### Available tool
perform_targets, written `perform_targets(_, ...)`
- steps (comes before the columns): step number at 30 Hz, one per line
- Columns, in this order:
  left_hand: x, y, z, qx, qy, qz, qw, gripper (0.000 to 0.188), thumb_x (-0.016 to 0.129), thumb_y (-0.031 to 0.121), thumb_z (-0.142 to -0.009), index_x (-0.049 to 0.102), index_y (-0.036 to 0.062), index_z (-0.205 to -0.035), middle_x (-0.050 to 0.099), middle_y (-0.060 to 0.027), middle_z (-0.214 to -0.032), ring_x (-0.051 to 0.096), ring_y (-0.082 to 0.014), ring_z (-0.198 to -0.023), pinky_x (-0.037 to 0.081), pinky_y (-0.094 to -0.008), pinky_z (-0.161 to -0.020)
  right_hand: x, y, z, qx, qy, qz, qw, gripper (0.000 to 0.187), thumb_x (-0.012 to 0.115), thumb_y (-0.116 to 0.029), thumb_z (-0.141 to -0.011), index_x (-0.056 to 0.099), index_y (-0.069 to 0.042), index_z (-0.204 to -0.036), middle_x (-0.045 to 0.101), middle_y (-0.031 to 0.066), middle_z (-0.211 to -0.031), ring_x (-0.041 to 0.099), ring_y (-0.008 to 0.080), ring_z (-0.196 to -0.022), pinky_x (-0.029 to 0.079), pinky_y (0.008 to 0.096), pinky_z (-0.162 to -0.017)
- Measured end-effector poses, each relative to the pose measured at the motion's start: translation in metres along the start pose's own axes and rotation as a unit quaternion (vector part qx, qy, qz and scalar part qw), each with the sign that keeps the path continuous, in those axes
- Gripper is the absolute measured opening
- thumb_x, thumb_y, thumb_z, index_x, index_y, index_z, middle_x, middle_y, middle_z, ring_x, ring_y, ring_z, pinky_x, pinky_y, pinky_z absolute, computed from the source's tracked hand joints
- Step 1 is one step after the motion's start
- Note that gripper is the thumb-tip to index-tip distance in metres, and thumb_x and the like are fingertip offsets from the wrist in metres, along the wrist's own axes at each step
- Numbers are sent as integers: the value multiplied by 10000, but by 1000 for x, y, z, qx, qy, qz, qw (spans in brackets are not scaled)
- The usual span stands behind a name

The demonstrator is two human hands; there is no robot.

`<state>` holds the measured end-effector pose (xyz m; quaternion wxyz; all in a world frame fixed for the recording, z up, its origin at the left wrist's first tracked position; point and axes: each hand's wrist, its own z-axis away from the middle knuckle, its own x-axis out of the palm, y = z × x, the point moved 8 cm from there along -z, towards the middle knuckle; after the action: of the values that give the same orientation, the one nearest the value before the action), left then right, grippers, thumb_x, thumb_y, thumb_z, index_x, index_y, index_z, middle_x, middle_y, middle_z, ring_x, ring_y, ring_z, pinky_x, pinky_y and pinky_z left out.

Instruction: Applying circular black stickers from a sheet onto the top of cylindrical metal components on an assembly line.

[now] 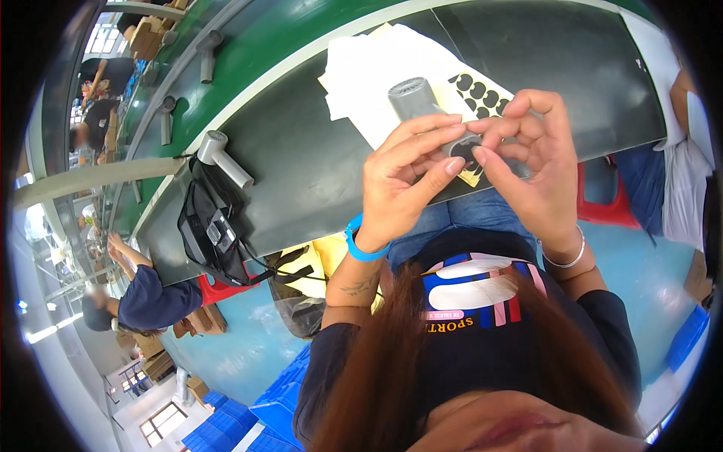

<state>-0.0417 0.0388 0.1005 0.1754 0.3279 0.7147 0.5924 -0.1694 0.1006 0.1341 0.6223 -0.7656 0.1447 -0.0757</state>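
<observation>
Between my hands is a grey hair dryer (416, 96), its round grille turned to the far side and its near end by my fingers. A dark round sticker (465, 148) shows at that near end. My left hand (410, 169) is closed around the end, thumb along the sticker's left edge. With thumb and fingertips bent close together, my right hand (531, 158) touches the sticker's right side. My fingers partly hide the dryer's body. Beyond them lies a pale sheet of black stickers (480, 96) on white and yellow paper sheets (376, 64).
On the dark table (301, 181), another grey hair dryer (226, 160) lies left, beside a black bag (215, 230). More dryers (167, 119) rest on the green conveyor belt (248, 45). A person in dark clothing (162, 297) sits left; red stools (602, 200) stand by the table.
</observation>
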Motion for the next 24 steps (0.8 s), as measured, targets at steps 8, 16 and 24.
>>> perform_targets(8,5,-5,4,10,29,2,1000,328,620,-109,-815,619,-52,-1139,528,-139,-1233,590,-110,-865,528,-224,-737,-2,-7,9,-21,23,93,995,421,584,84,-830,353,-5,-1170,622,95,-865,640,176,-965,512,266,-826)
perform_targets(16,9,-10,3,18,28,20,999,335,625,-133,-799,616,-63,-1126,519,-141,-1225,607,-115,-862,535,-221,-727,-5,-8,11,-45,60,147,986,430,587,78,-830,350,9,-1183,624,92,-849,654,178,-916,527,270,-785)
perform_targets(24,9,-6,1,17,26,-7,999,339,631,-123,-801,625,-40,-1129,518,-132,-1223,609,-114,-866,532,-217,-729,-4,-16,9,-41,59,201,977,431,617,62,-811,404,-5,-1180,617,99,-826,664,186,-834,519,269,-710)
